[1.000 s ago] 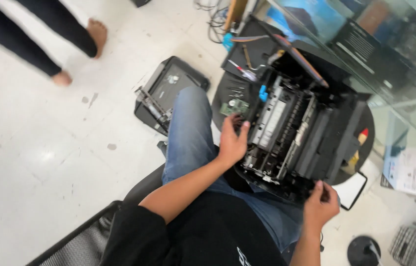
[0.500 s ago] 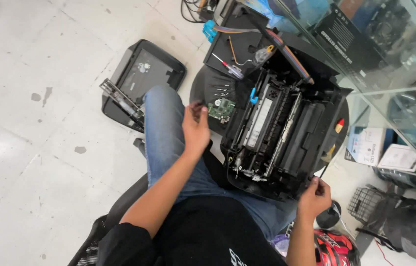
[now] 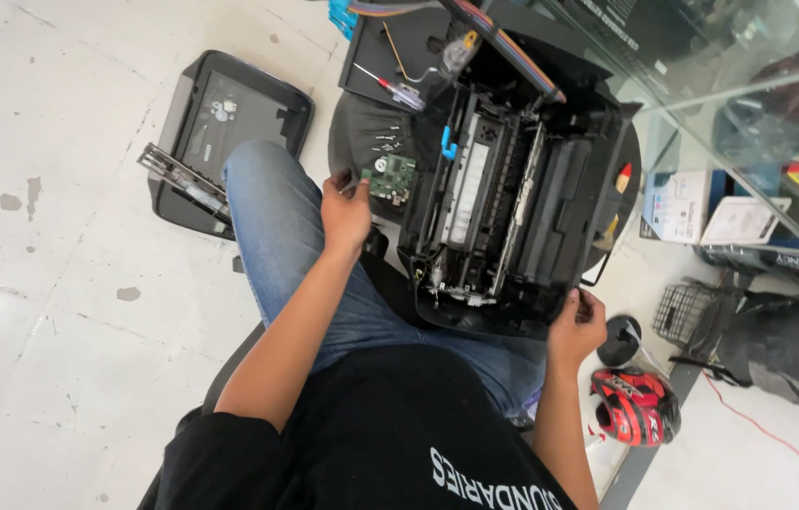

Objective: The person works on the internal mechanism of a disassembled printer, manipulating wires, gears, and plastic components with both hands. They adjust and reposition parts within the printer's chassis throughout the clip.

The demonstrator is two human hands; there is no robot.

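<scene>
Two hands have shifted: the left hand [image 3: 346, 210], off the printer [image 3: 513, 189] a second ago, now pinches something small beside the green circuit board [image 3: 392, 176] on the round counter [image 3: 354, 132]; the right hand [image 3: 577, 326] stays curled at the printer's near corner, apparently holding a thin tool.

Hands [image 3: 346, 212] flank opened printer [image 3: 513, 189], seemingly.
</scene>
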